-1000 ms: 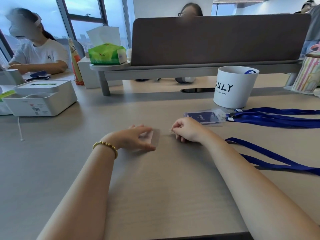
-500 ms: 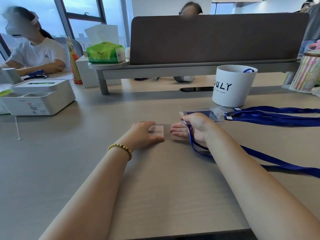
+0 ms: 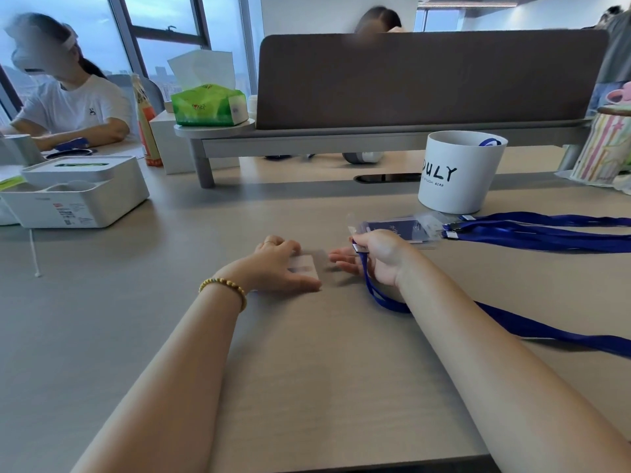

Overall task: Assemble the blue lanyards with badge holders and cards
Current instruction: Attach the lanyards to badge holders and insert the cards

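My left hand (image 3: pixel 280 264) lies open, pressing a card (image 3: pixel 305 266) flat on the worktop (image 3: pixel 324 370). At three o'clock of it, my right hand (image 3: pixel 379 256) pinches the clip end of a blue lanyard (image 3: pixel 512 324).

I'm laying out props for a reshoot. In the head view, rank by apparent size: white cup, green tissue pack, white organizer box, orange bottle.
1. white organizer box
2. white cup
3. green tissue pack
4. orange bottle

Box sits nearer than the pack; true sizes unsure.

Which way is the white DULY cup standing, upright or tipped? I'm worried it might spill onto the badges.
Upright. The white DULY cup stands on its base on the grey table, open rim facing up.
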The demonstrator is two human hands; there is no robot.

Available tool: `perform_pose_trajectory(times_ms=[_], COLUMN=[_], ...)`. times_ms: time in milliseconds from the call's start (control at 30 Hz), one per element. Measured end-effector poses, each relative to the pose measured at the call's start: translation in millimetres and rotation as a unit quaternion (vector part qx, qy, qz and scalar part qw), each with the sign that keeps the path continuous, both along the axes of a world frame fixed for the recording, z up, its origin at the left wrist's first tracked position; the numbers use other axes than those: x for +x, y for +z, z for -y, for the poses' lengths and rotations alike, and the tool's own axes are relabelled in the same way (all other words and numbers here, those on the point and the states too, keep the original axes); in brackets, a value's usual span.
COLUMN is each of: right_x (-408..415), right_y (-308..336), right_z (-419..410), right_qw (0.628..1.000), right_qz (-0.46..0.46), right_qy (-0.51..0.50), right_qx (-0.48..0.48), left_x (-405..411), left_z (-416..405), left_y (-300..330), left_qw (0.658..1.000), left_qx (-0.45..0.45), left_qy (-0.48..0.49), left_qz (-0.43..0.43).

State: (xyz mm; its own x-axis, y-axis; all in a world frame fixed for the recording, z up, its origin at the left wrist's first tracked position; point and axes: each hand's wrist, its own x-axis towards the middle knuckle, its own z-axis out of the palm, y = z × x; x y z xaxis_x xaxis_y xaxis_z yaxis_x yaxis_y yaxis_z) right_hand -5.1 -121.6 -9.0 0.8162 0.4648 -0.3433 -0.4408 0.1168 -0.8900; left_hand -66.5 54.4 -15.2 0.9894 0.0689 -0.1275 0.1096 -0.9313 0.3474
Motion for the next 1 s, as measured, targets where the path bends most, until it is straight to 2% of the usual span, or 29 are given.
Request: perform_pose_trajectory(times_ms=[67, 167, 233, 433, 500, 600, 700, 767, 900, 1000], right_x=[-0.5, -1.9, -3.3, -3.9, -1.5, 0.6, 0.7, 0.6, 1.0, -1.4], right_y=[1.4, 8.0, 11.3, 7.9, 4.6, 1.9, 2.3, 3.1, 1.9, 2.3], right_z=[0.4, 7.4, 11.1, 8.3, 6.6, 6.1, 6.5, 6.6, 7.6, 4.6], right_qw=[1.0, 1.0, 1.0, 0.999, 0.999, 0.997, 0.996, 0.994, 0.991, 0.997], right_qz=[0.013, 0.012, 0.004, -0.028, -0.039, -0.05, -0.055, -0.065, -0.078, -0.028], right_qy=[-0.002, 0.009, 0.022, 0.015, -0.006, -0.031, -0.05, -0.058, -0.063, -0.049], right_qx=[-0.015, -0.022, -0.02, 0.017, 0.028, 0.042, 0.052, 0.064, 0.091, 0.061], left_x=[-3.3, -8.7, -10.3, -4.3, -4.9, -4.6, -1.1, 0.5, -0.6, -0.5], left_z=[-8.5, -18.2, -15.8, 7.8, 5.4, -0.7, 0.3, 1.4, 4.3, 12.1], left_y=[5.9, 7.2, 2.9, -6.6, -6.9, -4.6, -6.8, -8.9, -11.3, -8.7], left_qw=[0.999, 0.997, 0.996, 0.998, 0.997, 0.994, 0.996, 0.996, 0.995, 0.993], left_qx=[-0.02, 0.039, 0.042, -0.014, -0.046, -0.108, -0.064, -0.066, -0.082, -0.079], left_qy=[-0.012, 0.01, 0.012, 0.026, 0.026, -0.009, -0.057, -0.059, -0.044, -0.027], left_qz=[-0.03, -0.067, -0.075, 0.054, 0.058, 0.017, -0.008, 0.001, 0.046, 0.085])
